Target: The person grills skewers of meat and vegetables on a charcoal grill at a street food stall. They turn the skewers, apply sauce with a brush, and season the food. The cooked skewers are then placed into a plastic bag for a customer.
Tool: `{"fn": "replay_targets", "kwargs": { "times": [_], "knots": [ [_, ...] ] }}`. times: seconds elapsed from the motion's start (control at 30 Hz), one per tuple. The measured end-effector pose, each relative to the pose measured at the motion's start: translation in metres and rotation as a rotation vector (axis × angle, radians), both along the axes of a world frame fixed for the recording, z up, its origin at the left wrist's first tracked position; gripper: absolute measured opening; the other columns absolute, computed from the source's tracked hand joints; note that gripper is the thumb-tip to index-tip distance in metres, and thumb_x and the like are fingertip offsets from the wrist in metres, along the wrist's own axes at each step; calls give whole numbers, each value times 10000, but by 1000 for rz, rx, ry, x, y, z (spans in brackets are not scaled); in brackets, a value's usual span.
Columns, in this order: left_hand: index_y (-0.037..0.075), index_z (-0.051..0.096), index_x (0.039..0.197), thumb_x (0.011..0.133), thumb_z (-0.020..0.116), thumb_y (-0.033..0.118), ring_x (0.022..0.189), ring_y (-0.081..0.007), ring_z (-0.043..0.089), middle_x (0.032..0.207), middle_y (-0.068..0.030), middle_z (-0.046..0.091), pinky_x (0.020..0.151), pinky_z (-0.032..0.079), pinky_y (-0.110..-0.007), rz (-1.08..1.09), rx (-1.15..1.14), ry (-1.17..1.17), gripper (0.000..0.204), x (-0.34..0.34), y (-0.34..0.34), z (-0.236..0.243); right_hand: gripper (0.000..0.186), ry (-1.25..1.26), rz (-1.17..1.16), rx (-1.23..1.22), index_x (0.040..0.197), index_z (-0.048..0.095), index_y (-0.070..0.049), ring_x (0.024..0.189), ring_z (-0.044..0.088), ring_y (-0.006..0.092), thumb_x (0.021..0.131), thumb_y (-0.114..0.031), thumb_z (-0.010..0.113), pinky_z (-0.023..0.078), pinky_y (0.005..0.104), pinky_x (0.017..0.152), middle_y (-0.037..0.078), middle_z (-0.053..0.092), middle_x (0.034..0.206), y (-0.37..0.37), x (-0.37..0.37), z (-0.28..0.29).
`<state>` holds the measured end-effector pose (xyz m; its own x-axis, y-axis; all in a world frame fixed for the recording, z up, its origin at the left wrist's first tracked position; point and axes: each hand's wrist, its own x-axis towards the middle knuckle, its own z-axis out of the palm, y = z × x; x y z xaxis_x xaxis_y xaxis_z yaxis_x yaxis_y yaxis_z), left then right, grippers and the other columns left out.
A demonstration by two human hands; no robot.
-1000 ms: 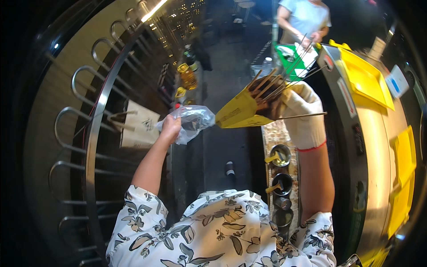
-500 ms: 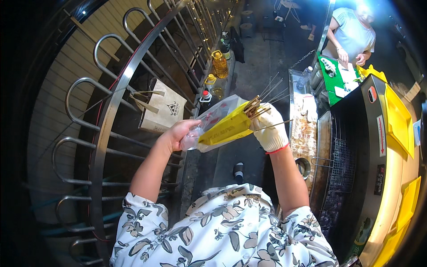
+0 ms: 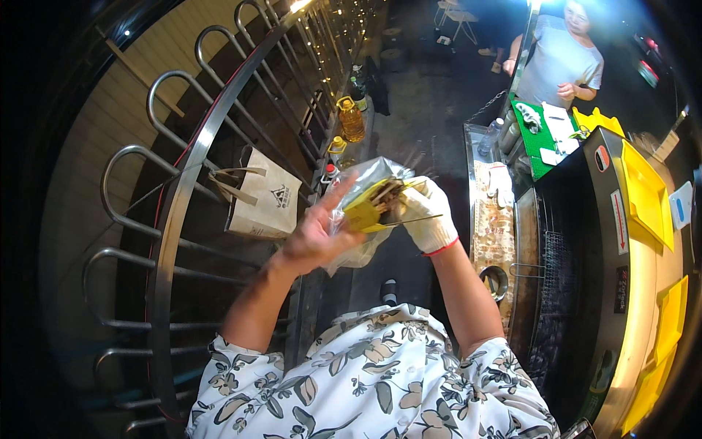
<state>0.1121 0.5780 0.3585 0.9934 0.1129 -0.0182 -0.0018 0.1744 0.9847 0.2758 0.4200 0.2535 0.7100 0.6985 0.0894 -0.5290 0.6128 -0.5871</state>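
Note:
A bundle of skewers pokes out of a yellow paper bag in front of my chest. Around the yellow bag sits a clear plastic bag, partly crumpled. My bare left hand grips both bags from the left, its fingers along one side and thumb along the other, somewhat blurred. White knit glove on, my right hand closes on the skewers at the bag's mouth. One stick juts out to the right below the glove. The food end of the skewers is hidden inside the bag.
At left runs a curved metal railing, with a beige paper carrier bag beside it. Oil bottles stand along the kerb. To the right are a stained worktop, a dark grill and yellow trays. A person stands beyond a green mat.
My left hand has moved from the bag's bottom end up along its side. The plastic bag now wraps more of the yellow bag. The person opposite has drawn their hands apart.

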Motion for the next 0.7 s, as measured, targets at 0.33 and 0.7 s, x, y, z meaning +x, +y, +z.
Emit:
{"fn": "replay_targets", "kwargs": {
  "times": [0.33, 0.7],
  "knots": [
    [-18, 577, 1411, 906, 767, 44, 850, -80, 687, 967, -118, 775, 733, 556, -267, 385, 635, -237, 543, 11, -1, -28, 243, 16, -2, -69, 1093, 628, 14, 953, 667, 175, 910, -80, 757, 543, 337, 892, 96, 691, 1049, 7, -7, 30],
    [-10, 720, 1014, 1007, 683, 104, 742, -35, 566, 839, 21, 685, 660, 459, -222, 580, 718, -408, 120, 27, 19, -41, 259, -89, -31, -199, 1087, 642, 2, 884, 669, 144, 922, -149, 773, 546, 295, 828, 77, 698, 985, 12, 7, 42]
  ]
}}
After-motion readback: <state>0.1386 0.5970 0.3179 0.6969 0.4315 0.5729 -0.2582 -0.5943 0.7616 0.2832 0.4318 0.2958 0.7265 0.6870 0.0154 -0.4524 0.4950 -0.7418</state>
